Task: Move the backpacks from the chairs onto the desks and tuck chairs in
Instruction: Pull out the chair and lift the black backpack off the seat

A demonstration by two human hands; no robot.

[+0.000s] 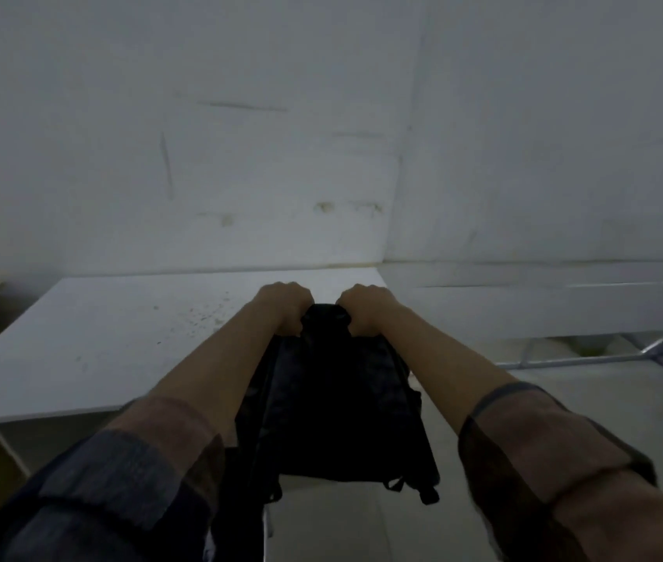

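Left hand (283, 304) clenched on the top edge of a black backpack (338, 403), knuckles up, fingers curled under and out of sight. Right hand (366, 308) just beside it, likewise fisted on the same top edge; a short bunch of dark fabric shows between the two fists.

Head view only, dim and slightly blurred.

Backpack hangs below the hands, its body running back toward the person between both forearms. Straps and a buckle dangle at its lower corners. Whether its bottom rests on anything cannot be told; a pale surface shows just beneath its lower edge, but contact is unclear.

White desk (111, 342) lies under and beyond the hands, extending well to the left of the left hand. Its top carries small dark specks near the left fist. Upper part of the backpack overlaps the desk's near edge in the picture.

Rolled-up sleeves (139, 472) on both forearms, plaid-like pattern, bare skin from cuff to wrist.

White wall (321, 115) beyond the hands, scuffed, with faint panel seams. To the right of the right hand, well apart, a metal frame (646, 354) stands on the pale floor.
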